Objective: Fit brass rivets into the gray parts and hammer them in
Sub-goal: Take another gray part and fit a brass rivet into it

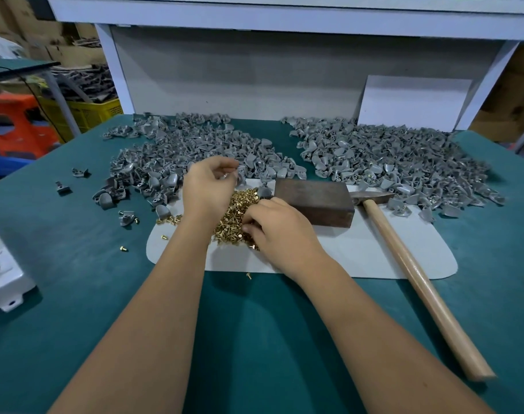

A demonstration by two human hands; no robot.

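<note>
A heap of brass rivets (232, 215) lies on a pale grey mat (359, 252) on the green table. My left hand (208, 186) hovers at the heap's far edge, fingers curled around a gray part that is blurred. My right hand (274, 228) rests on the rivet heap, its fingertips pinching among the rivets. A large pile of gray parts (195, 147) spreads behind my left hand, and a second pile of gray parts (398, 162) lies to the right. A dark metal block (317, 201) sits on the mat, and a wooden-handled hammer (410, 264) lies beside it.
Stray rivets (123, 248) and a few loose gray parts (64, 186) dot the table at left. A white board (413, 103) leans on the back panel. A white metal object (3, 279) sits at the left edge. Crates and a stool stand beyond the table's left side.
</note>
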